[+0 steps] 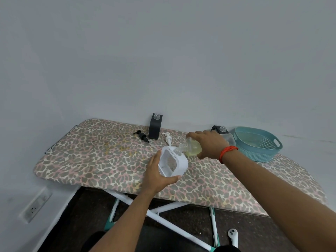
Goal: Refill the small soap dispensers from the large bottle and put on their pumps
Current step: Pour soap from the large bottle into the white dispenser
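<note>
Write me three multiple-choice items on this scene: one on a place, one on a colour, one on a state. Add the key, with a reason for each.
1. Where does the black pump lie?
A. on the floor
B. on the board, left of the upright black dispenser
C. on a shelf

2. What colour is the basket?
A. red
B. white
C. teal

3. How is the large bottle held?
A. tilted in the right hand, its mouth at the neck of the white dispenser
B. upright and capped
C. lying flat on the board

Key:
1 B: the pump lies on the patterned cover beside the black dispenser.
2 C: its mesh wall and rim are teal.
3 A: the bottle leans toward the dispenser that the left hand grips.
</note>
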